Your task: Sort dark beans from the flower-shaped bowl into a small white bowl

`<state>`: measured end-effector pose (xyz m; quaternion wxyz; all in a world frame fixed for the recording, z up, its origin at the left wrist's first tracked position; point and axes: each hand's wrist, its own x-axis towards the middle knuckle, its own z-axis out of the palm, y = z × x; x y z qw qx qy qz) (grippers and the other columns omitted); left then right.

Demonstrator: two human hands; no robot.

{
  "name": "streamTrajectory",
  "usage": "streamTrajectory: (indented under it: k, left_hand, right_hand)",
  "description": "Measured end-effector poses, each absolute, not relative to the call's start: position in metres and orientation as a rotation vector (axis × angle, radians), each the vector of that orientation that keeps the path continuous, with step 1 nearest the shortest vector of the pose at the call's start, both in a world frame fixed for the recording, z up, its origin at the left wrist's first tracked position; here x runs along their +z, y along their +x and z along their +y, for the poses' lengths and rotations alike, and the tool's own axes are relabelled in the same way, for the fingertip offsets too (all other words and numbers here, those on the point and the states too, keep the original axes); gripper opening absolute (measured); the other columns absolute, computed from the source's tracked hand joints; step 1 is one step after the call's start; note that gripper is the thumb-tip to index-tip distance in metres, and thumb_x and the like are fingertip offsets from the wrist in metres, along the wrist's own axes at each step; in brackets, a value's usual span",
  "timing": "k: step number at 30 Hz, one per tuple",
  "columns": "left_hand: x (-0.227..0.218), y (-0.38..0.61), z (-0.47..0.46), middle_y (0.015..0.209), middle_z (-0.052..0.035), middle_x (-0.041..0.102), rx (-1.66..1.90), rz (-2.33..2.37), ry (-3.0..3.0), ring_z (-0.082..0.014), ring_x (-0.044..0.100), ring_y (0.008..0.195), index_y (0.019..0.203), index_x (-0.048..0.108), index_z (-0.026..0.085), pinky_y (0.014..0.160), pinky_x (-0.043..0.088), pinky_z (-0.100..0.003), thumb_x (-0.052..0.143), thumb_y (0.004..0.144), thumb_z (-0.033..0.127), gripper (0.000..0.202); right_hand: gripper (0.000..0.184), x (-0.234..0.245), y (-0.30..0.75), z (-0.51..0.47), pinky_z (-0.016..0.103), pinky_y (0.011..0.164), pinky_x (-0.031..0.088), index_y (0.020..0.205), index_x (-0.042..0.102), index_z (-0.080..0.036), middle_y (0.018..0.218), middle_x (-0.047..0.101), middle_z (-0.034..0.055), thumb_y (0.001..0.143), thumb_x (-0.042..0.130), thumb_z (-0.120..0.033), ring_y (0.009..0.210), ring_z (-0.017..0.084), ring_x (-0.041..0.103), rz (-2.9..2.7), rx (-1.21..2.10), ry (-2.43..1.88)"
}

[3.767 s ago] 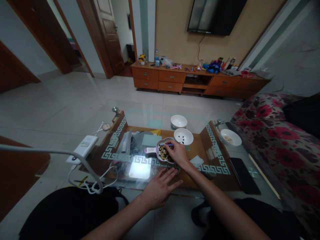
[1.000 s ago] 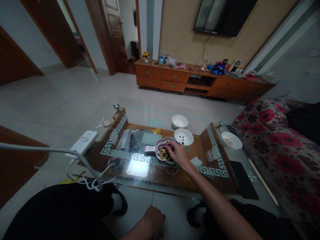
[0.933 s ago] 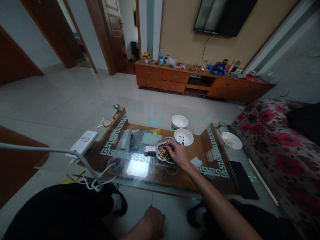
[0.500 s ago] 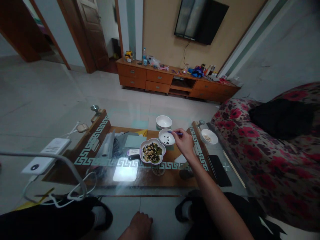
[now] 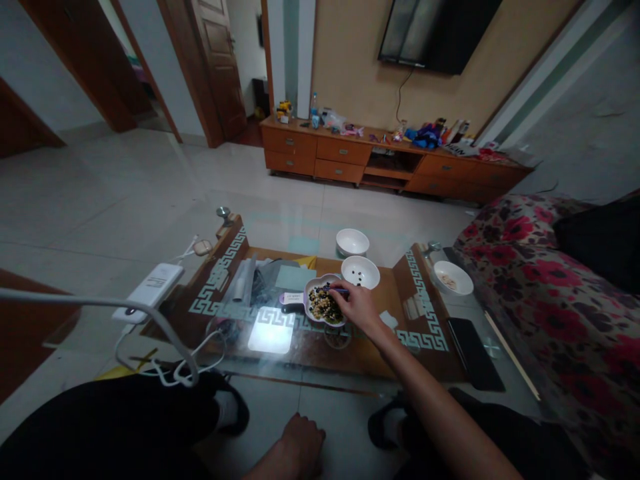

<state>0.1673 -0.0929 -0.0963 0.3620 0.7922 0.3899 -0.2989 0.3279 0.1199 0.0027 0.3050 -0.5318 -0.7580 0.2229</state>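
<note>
Left hand (image 5: 303,443) hangs loosely curled at the bottom of the view, holding nothing visible and well away from the work. Right hand (image 5: 356,310) pinches a slim purple tool (image 5: 339,291), its tip held low over mixed beans (image 5: 323,305) in a scalloped dish (image 5: 316,283) on the glass-topped table (image 5: 370,357). Just beyond, within easy reach, stands a white bowl (image 5: 373,265) with a few black beans (image 5: 361,273).

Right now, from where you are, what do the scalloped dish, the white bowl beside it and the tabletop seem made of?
The scalloped dish looks like glazed ceramic, from its glossy lilac rim, though hard plastic is possible. The white bowl looks like smooth, shiny glazed porcelain. The tabletop looks like clear glass, since floor tiles show through it.
</note>
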Motion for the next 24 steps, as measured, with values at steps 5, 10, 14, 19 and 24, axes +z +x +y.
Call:
streamTrajectory:
  k: [5, 10, 14, 19, 24]
  left_hand:
    - [-0.103, 0.167, -0.095, 0.126, -0.0253, 0.07, -0.771, 0.989, 2.03, -0.0425, 0.066, 0.121, 0.133, 0.07, 0.011, 0.109, 0.05, -0.054, 0.081, 0.088, 0.046, 0.058]
    - [-0.11, 0.166, -0.096, 0.126, -0.0233, 0.071, -0.766, 1.007, 2.03, -0.0424, 0.067, 0.119, 0.133, 0.071, 0.014, 0.107, 0.05, -0.055, 0.075, 0.09, 0.046, 0.054]
    - [-0.109, 0.165, -0.096, 0.128, -0.0234, 0.07, -0.768, 0.999, 2.032, -0.0416, 0.066, 0.122, 0.134, 0.07, 0.014, 0.11, 0.048, -0.054, 0.076, 0.089, 0.045, 0.056]
    - [-0.106, 0.167, -0.094, 0.127, -0.0248, 0.07, -0.791, 0.995, 2.022, -0.0423, 0.066, 0.12, 0.133, 0.071, 0.012, 0.109, 0.05, -0.055, 0.078, 0.088, 0.039, 0.053]
    - [-0.106, 0.168, -0.094, 0.126, -0.0273, 0.069, -0.801, 0.983, 2.016, -0.043, 0.066, 0.12, 0.134, 0.07, 0.009, 0.109, 0.05, -0.056, 0.076, 0.091, 0.043, 0.055]
  right_hand:
    - [0.016, 0.004, 0.325, 0.117, 0.035, 0.084, 0.059, 0.109, 0.079, -0.029, 0.101, 0.083, 0.0026, 0.1, 0.066, -0.032, 0.085, 0.025, 0.078, -2.046, 0.569, -1.439]
    - [0.017, 0.004, 0.324, 0.116, 0.033, 0.079, 0.057, 0.11, 0.079, -0.028, 0.099, 0.083, 0.0024, 0.1, 0.066, -0.032, 0.083, 0.025, 0.078, -2.053, 0.545, -1.443]
    - [0.018, 0.001, 0.324, 0.117, 0.031, 0.075, 0.055, 0.11, 0.079, -0.027, 0.094, 0.082, 0.0026, 0.1, 0.066, -0.033, 0.077, 0.024, 0.077, -2.069, 0.524, -1.456]
    - [0.018, -0.001, 0.323, 0.119, 0.031, 0.074, 0.054, 0.11, 0.079, -0.026, 0.095, 0.082, 0.0038, 0.101, 0.066, -0.033, 0.079, 0.026, 0.078, -2.105, 0.459, -1.471]
    - [0.016, -0.002, 0.321, 0.119, 0.03, 0.074, 0.054, 0.109, 0.079, -0.027, 0.094, 0.082, 0.003, 0.101, 0.066, -0.033, 0.079, 0.025, 0.077, -2.119, 0.464, -1.47]
